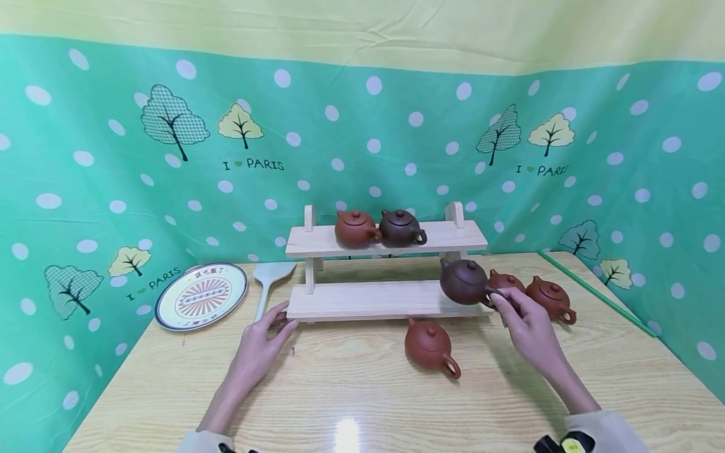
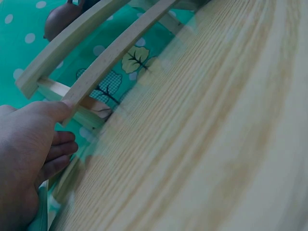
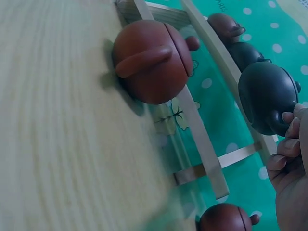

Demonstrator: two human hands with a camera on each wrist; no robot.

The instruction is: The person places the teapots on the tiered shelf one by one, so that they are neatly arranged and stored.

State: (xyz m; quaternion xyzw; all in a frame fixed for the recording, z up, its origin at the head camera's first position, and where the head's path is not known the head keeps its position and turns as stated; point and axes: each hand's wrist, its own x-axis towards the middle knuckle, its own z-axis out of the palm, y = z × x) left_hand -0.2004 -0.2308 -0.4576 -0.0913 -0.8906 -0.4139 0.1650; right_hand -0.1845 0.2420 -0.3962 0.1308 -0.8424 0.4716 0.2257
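My right hand pinches a dark brown teapot by its handle, held in the air before the right end of a two-tier wooden shelf. The right wrist view shows the fingertips on the handle of this dark teapot. At the lower board's left end, my left hand holds the corner, thumb at the front edge; in the left wrist view the thumb touches the board. On the top board sit a reddish-brown teapot and another dark teapot, side by side.
A reddish teapot stands on the table before the shelf. Two more reddish teapots, one partly hidden and one farther right, stand right of it. At left lie a plate and a white spatula; a green stick lies far right.
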